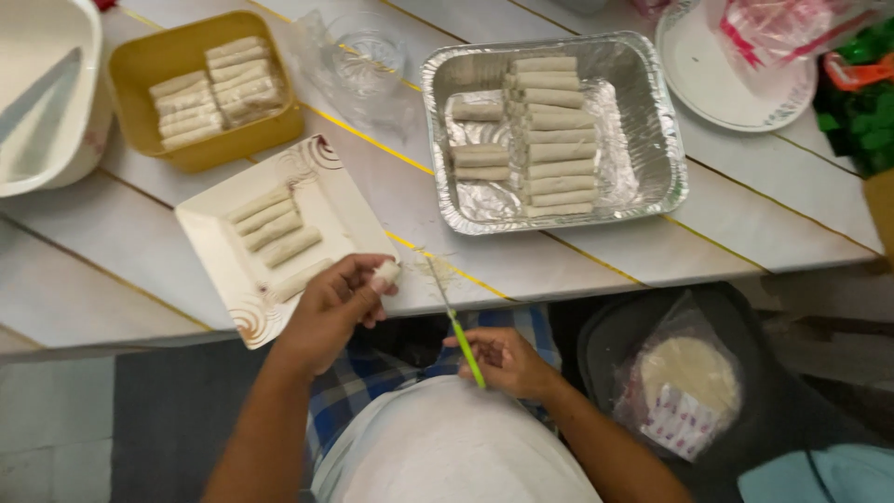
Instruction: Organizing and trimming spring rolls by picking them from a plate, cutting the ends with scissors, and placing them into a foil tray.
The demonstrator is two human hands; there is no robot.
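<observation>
Nearest the camera, the right hand [507,361] has its fingers closed on the green handle of a knife [453,317], whose thin blade slants up toward the surface [559,261] edge. The left hand [331,303] reaches over the corner of a square white plate [209,228], fingers clamped on a pale roll [386,272] held just off the plate's edge, near the blade tip. The step in hand looks like trimming or sealing the end of this roll; the blade is too thin and blurred to tell whether it touches the roll. The next move seems to call for bringing blade and roll end together steadily, without crushing the soft wrapper.

Low at the right, on a dark seat, lies a bag of round wrappers [684,382]. On the plate, several finished rolls [275,231] lie side by side, slanted.

Farther off, a foil tray [652,112] holds a long stacked column of rolls with a few shorter ones beside it. To the left, a yellow box [140,65] carries two more rows. Between them stands a clear plastic cup [368,56]. A white tub [56,130] sits at the far left, a round white plate [717,93] at the far right.
</observation>
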